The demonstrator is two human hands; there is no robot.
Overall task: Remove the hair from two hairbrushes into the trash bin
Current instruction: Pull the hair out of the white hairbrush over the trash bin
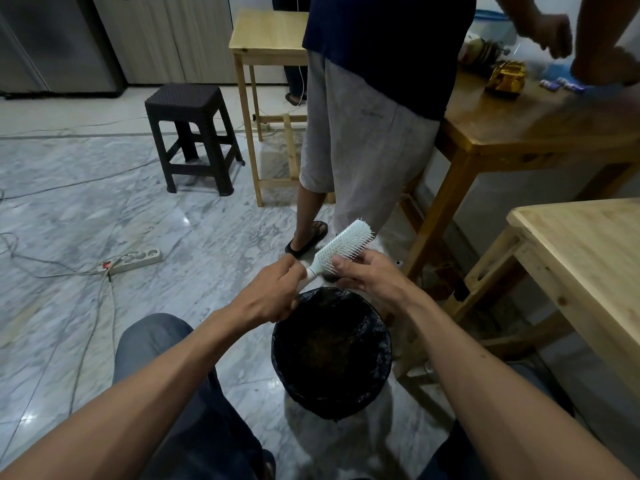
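Note:
I hold a pale, white-bristled hairbrush (343, 247) tilted above a round trash bin (331, 355) lined with a black bag. My left hand (273, 292) is shut on the brush's handle. My right hand (370, 277) has its fingers on the bristles at the lower part of the brush head. Brownish hair lies at the bottom of the bin. The bristles show no clear clump of hair. A second hairbrush is not in view.
A person in grey shorts (360, 140) stands just beyond the bin. Wooden tables (575, 251) are on the right, a dark stool (192, 133) at the far left. A power strip (136, 259) and cables lie on the marble floor.

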